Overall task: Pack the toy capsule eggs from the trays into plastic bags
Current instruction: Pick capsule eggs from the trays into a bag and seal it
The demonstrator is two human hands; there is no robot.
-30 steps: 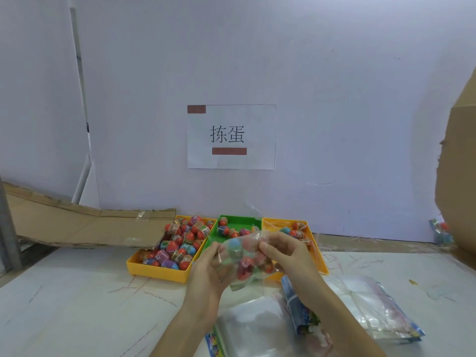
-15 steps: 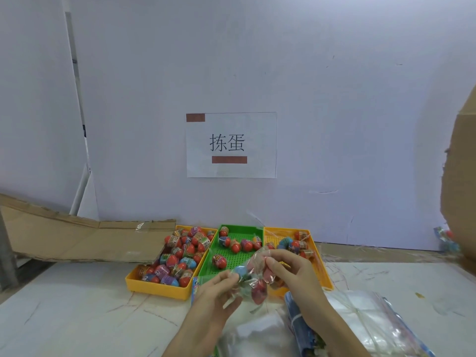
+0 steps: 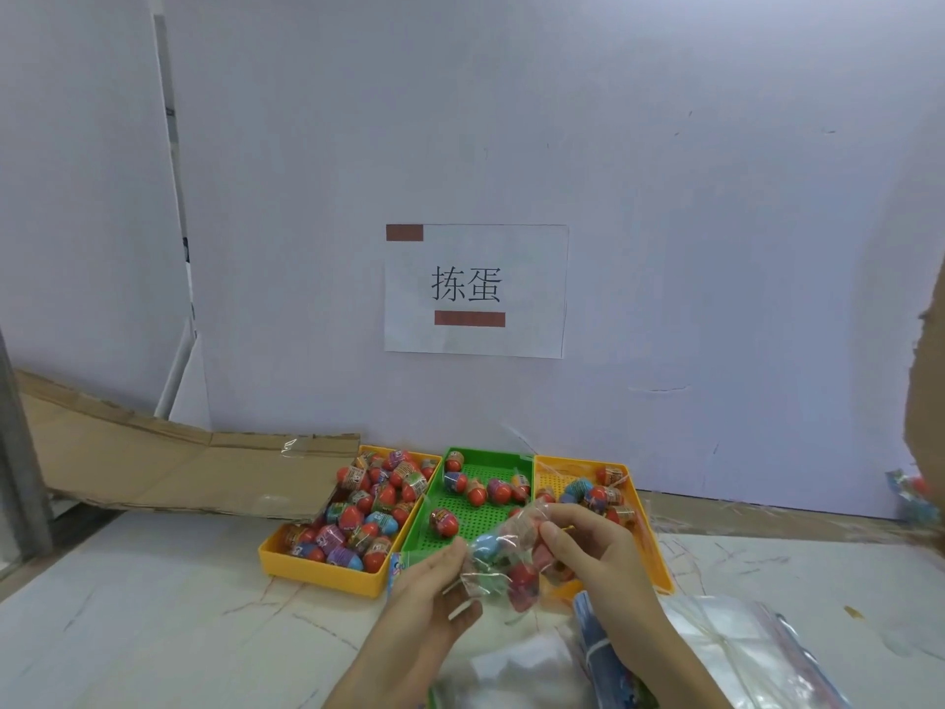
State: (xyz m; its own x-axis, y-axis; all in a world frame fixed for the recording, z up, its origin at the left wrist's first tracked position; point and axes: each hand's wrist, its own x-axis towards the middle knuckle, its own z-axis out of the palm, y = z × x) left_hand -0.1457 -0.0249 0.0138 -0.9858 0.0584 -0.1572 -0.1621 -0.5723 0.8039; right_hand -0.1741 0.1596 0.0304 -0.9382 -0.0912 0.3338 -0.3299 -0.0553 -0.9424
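A clear plastic bag [image 3: 511,565] with several capsule eggs inside hangs between my hands above the table. My right hand [image 3: 593,560] pinches its top edge. My left hand [image 3: 434,591] touches its lower left side with loosely bent fingers. Behind stand three trays side by side: a yellow tray [image 3: 317,568] heaped with eggs, a green tray [image 3: 480,514] with several eggs, and another yellow tray [image 3: 649,534] with several eggs, partly hidden by my right hand.
A stack of empty clear bags [image 3: 741,652] lies at the lower right under my right forearm. Flattened cardboard [image 3: 153,468] leans at the left. A cardboard box [image 3: 925,401] stands at the right edge. A paper sign [image 3: 475,291] is on the wall.
The bag of eggs has come down from in front of the trays toward the table, and my left hand has loosened from its side. The view tilted up slightly.
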